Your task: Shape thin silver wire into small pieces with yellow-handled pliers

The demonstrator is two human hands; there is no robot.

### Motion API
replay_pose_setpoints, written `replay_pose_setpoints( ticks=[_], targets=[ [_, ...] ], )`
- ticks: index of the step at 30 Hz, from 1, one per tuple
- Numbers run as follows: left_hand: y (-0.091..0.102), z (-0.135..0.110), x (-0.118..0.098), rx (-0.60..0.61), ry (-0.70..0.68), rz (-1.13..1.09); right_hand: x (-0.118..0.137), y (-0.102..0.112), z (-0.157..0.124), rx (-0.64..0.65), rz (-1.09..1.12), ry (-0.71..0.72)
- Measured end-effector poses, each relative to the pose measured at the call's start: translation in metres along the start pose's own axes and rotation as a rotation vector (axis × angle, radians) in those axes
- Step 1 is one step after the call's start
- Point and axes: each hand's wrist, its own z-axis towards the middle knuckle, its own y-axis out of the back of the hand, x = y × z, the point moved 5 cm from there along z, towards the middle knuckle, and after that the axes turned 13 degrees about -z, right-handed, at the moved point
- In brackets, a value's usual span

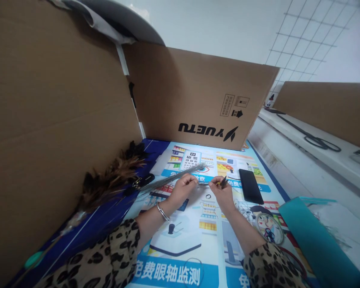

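My left hand (183,189) is closed, thumb and fingers pinching one end of a short thin metal wire (203,184). At its other end, my right hand (223,197) pinches too, with small dark-tipped pliers (223,182) tucked in the fingers. The jaws point away from me, and most of the handles are hidden in the hand. Just below the wire, a small dark ring (208,196) lies on the printed mat. Behind my left hand a bundle of straight thin wires (174,177) stretches diagonally across the mat.
A black phone (251,186) lies right of my right hand. Brown feathers (111,176) line the left side beside a cardboard wall (48,120). A teal box (315,236) with pale contents and a round clear dish (270,228) are at right. Another cardboard panel (198,92) stands behind.
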Motion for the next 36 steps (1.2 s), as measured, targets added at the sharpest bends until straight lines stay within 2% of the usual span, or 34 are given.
replay_pose_setpoints(
  ticks=[6, 13, 22, 30, 36],
  targets=[
    [0.002, 0.000, 0.001, -0.051, 0.021, -0.061, 0.005, -0.008, -0.003, 0.117, -0.037, 0.036],
    [-0.006, -0.005, 0.001, 0.026, 0.165, -0.245, -0.007, -0.019, -0.008, 0.170, -0.042, -0.082],
    [-0.011, -0.006, -0.001, 0.081, 0.216, -0.362, -0.014, -0.027, -0.011, 0.190, 0.005, -0.179],
    [-0.010, -0.006, 0.000, 0.086, 0.165, -0.316, -0.010, -0.025, -0.010, 0.193, -0.016, -0.123],
    [-0.010, -0.005, -0.004, 0.109, 0.126, -0.285, -0.006, -0.024, -0.010, 0.222, -0.009, -0.148]
  ],
)
